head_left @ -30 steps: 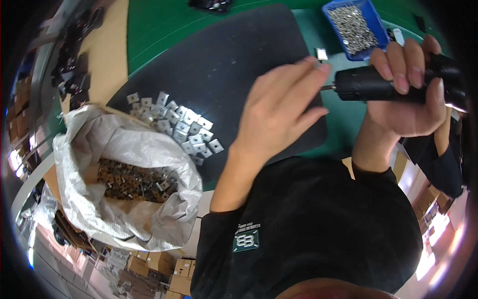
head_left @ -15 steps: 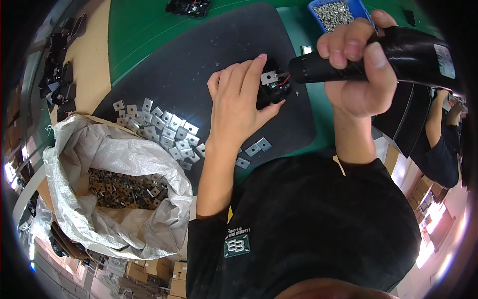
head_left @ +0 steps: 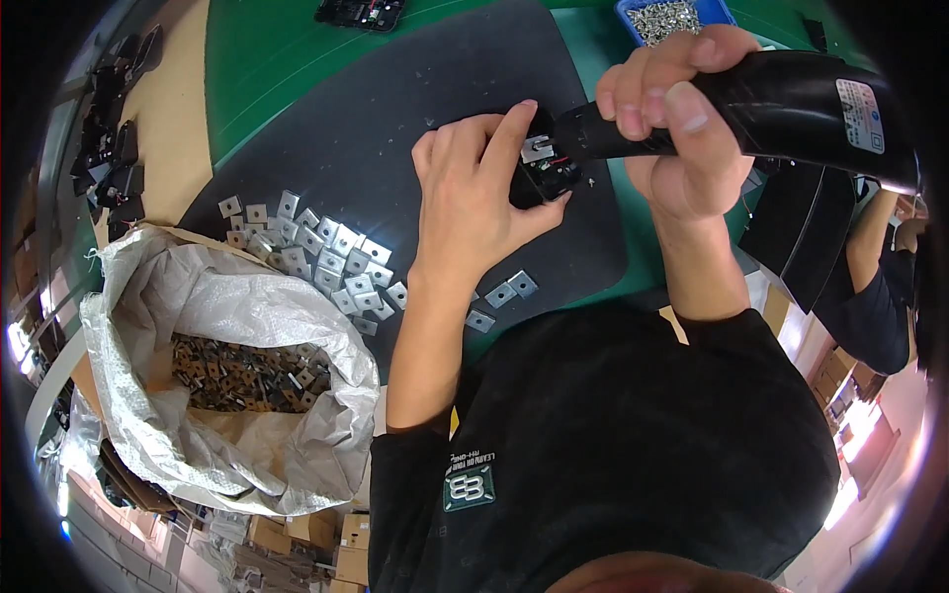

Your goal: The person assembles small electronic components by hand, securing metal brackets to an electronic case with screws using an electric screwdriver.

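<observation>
The right hand [head_left: 672, 119] grips a black electric screwdriver [head_left: 771, 99], fingers wrapped around its body, tip at a small black part [head_left: 539, 173]. The left hand [head_left: 474, 188] pinches that part, fingers closed on it, against the dark mat [head_left: 395, 128] on the green tabletop [head_left: 267, 59]. Loose square metal plates [head_left: 326, 252] lie beside a white sack [head_left: 227, 296].

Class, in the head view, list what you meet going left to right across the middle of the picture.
White woven sack of metal pieces → loose square metal plates on the dark mat → left hand → small black part → right hand gripping the black power screwdriver.
</observation>
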{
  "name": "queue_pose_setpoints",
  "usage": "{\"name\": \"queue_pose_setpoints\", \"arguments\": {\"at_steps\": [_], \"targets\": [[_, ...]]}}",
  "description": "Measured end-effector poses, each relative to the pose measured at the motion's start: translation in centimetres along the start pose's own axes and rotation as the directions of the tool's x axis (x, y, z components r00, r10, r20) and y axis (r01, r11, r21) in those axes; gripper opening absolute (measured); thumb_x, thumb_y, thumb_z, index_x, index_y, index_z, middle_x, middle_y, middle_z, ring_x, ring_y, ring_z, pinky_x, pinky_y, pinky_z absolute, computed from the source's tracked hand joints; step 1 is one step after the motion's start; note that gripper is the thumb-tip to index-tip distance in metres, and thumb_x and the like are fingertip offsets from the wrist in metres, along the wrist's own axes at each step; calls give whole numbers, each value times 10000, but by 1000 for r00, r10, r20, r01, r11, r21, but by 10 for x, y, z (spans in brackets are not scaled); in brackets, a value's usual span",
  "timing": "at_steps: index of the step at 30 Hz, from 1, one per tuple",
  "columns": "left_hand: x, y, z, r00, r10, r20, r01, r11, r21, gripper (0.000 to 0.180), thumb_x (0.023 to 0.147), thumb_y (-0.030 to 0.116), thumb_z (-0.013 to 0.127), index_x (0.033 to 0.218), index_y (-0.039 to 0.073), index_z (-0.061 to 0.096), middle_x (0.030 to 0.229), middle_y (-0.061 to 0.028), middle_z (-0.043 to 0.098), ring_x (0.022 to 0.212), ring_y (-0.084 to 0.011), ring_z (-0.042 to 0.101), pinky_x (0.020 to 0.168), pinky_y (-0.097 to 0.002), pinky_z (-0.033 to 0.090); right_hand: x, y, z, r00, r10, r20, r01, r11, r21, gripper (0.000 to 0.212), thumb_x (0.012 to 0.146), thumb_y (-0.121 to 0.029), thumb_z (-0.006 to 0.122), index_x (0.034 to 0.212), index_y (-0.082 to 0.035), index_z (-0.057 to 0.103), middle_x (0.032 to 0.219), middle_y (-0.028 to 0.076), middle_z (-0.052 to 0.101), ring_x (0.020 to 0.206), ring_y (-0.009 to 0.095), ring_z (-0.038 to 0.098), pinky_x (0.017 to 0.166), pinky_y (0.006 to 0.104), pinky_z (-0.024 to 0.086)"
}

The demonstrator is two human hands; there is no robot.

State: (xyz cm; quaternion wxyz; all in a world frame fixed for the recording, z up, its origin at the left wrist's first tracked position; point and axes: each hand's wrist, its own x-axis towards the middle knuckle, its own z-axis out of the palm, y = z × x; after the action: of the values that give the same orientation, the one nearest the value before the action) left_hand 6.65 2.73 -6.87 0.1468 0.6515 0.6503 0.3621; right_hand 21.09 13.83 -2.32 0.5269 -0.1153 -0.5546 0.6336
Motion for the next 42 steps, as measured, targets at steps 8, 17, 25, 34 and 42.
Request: {"name": "queue_pose_setpoints", "arguments": {"at_steps": [8,17,25,34,42], "targets": [[3,2,3,1000,0,-15,0,1000,1,719,531,285,844,1190,94,630,924,-50,576,905,-248,556,853,-403,372,-7,7,1,986,-84,145,78,996,47,364,839,-15,576,1164,-96,436,757,50,502,620,156,504,650,357,456],[18,11,10,998,45,32,-43,997,-57,744,575,222,855,1231,56,545,1039,-113,592,949,-317,571,826,-420,447,2,-85,-40,988,-153,-7,150,953,262,447,831,-269,594,1235,-82,556,861,-27,545,741,106,508,821,311,376],[35,59,15,979,154,133,-160,987,33,834,603,216,872,1344,99,509,1212,-103,562,1091,-294,554,908,-404,425,-36,-115,-28,980,-106,-168,149,952,266,457,725,-265,764,1123,-114,599,728,-89,548,619,43,524,671,209,419],[-55,49,-61,821,-22,570,70,995,-64,406,657,89,784,1047,71,675,1038,-70,608,979,-282,577,827,-394,460,-47,-30,-20,952,-110,-284,129,990,51,481,837,-69,620,1253,44,404,749,110,568,592,195,564,612,366,534],[-55,36,-49,882,-118,456,122,992,20,216,671,38,768,851,22,651,895,-97,596,832,-298,591,729,-389,487,-41,-25,-17,974,9,-228,-29,996,-84,472,790,-20,640,1218,41,451,720,110,593,587,179,571,611,329,529]]}}
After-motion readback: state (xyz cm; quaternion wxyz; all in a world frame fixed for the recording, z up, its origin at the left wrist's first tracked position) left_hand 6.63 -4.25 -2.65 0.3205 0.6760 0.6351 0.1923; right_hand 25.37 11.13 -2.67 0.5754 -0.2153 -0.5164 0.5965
